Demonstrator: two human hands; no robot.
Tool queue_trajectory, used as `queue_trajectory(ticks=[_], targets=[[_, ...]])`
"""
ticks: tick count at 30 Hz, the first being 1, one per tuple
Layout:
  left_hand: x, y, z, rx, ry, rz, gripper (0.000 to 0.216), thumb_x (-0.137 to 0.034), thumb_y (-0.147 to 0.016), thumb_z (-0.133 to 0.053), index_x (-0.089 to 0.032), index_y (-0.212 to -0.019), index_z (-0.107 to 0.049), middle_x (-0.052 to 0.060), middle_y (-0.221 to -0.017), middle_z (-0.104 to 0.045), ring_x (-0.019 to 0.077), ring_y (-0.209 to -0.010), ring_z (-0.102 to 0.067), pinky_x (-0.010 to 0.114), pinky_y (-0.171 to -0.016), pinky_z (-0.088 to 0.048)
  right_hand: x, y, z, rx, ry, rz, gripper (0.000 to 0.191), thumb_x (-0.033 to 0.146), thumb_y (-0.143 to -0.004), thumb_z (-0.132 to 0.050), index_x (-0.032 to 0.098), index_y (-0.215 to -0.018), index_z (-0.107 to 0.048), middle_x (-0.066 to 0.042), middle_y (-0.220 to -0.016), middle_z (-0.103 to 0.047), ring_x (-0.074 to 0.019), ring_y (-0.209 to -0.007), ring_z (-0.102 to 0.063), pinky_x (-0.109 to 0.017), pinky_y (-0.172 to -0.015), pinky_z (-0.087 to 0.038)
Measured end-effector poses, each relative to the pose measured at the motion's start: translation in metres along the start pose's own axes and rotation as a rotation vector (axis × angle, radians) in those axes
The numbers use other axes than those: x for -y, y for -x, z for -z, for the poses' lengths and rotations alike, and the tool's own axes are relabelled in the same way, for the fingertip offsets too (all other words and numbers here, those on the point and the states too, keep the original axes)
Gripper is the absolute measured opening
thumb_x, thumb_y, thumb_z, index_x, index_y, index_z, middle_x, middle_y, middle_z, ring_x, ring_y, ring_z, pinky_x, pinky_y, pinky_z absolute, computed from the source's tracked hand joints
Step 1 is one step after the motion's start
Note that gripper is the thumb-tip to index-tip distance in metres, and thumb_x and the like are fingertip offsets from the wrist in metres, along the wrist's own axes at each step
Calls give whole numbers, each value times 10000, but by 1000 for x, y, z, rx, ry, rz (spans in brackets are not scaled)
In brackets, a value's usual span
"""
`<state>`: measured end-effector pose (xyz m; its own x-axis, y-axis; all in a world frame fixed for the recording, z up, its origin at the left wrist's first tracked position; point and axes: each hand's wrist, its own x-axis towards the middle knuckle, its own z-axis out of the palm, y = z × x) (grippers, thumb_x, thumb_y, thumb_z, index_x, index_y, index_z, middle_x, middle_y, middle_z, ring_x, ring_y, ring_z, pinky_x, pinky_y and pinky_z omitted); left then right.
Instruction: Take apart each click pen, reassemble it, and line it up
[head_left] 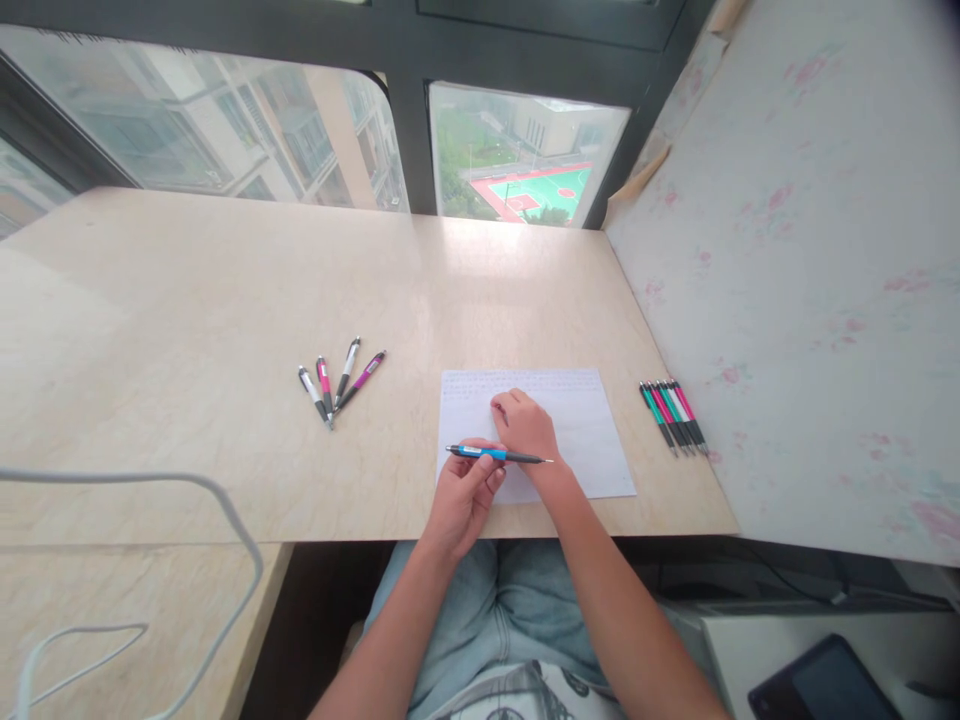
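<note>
A blue-and-black click pen [474, 453] lies across the fingers of my left hand [459, 500], its thumb pressed on the barrel and the thin tip pointing right. This pen passes in front of my right wrist. My right hand [529, 428] rests on a white sheet of paper [581, 440], its fingers curled and closed. Whether anything is inside those fingers is hidden. Several lines of small handwriting run along the top of the sheet. Both hands are close together, near the table's front edge.
Left of the paper, several white, pink and purple pens [363, 378] lie fanned out. A tidy row of several green, white and pink pens [673, 415] sits by the papered wall [810, 300]. A grey cable [150, 478] loops at lower left. Windows border the table [225, 300] at the back.
</note>
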<state>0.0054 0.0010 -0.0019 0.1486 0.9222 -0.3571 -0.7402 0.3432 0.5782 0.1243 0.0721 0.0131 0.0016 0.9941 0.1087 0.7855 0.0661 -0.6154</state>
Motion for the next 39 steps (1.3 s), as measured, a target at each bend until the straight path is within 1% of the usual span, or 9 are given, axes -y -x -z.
queue_trajectory(ticks=[3, 5, 7, 10, 13, 19, 23, 29, 39], targets=[[0, 0, 0, 2, 6, 2, 210, -197, -728, -834, -180, -887, -698, 34, -925, -728, 101, -787, -664, 197, -720, -533, -13, 23, 12, -17, -302, -27, 214, 352, -917, -543, 211, -930, -703, -66, -849, -704, -197, -755, -629, -312, -697, -488], [-1, 0, -1, 5, 5, 1, 197, -195, -734, -828, -180, -883, -702, 32, -922, -726, 97, -790, -661, 187, -714, -527, -25, 46, 23, -29, -545, -157, 208, 388, -886, -602, 204, -905, -697, -53, -841, -706, -192, -736, -636, -306, -663, -505], [-1, -1, -2, 4, -7, -4, 187, -197, -741, -822, -178, -886, -706, 34, -917, -725, 97, -790, -658, 179, -701, -521, -34, 70, 35, -48, -740, -274, 212, 397, -855, -660, 204, -939, -686, -26, -782, -684, -163, -631, -599, -290, -582, -492], [-1, -1, -4, -19, -33, -16, 194, -203, -732, -826, -178, -886, -711, 38, -922, -726, 104, -794, -662, 178, -683, -519, -40, 94, 47, -120, -880, -320, 199, 376, -834, -698, 207, -939, -685, -16, -729, -665, -149, -602, -573, -271, -531, -466], [-1, -1, -5, -30, -60, -21, 206, -201, -719, -835, -180, -885, -714, 36, -921, -727, 108, -803, -665, 183, -692, -527, -37, 101, 53, -155, -875, -301, 184, 361, -831, -707, 214, -940, -691, -34, -791, -693, -158, -644, -599, -279, -550, -490], [0, -1, -4, -36, -82, -36, 191, -203, -725, -829, -185, -880, -718, 37, -929, -731, 117, -829, -676, 190, -710, -539, -29, 97, 58, -174, -629, -172, 119, 325, -870, -662, 225, -910, -712, -65, -936, -697, -213, -892, -646, -319, -718, -546], [1, -1, -3, -30, -81, -36, 184, -202, -731, -824, -184, -882, -721, 38, -926, -730, 112, -819, -672, 182, -702, -538, -31, 99, 61, -220, -604, -183, 109, 312, -883, -648, 227, -926, -702, -60, -943, -689, -206, -889, -641, -312, -722, -539], [0, 0, -4, 12, -111, -36, 155, -187, -755, -802, -183, -890, -726, 41, -947, -719, 110, -840, -660, 179, -727, -540, -26, 97, 58, -114, -616, -132, 85, 277, -879, -637, 226, -918, -693, -51, -919, -676, -201, -871, -636, -304, -708, -537], [-1, 0, -4, 26, -151, -30, 146, -197, -752, -809, -180, -877, -736, 43, -952, -709, 112, -861, -648, 173, -737, -541, -25, 98, 56, -107, -610, -137, 99, 279, -885, -633, 218, -926, -698, -43, -917, -679, -189, -864, -640, -288, -711, -533]])
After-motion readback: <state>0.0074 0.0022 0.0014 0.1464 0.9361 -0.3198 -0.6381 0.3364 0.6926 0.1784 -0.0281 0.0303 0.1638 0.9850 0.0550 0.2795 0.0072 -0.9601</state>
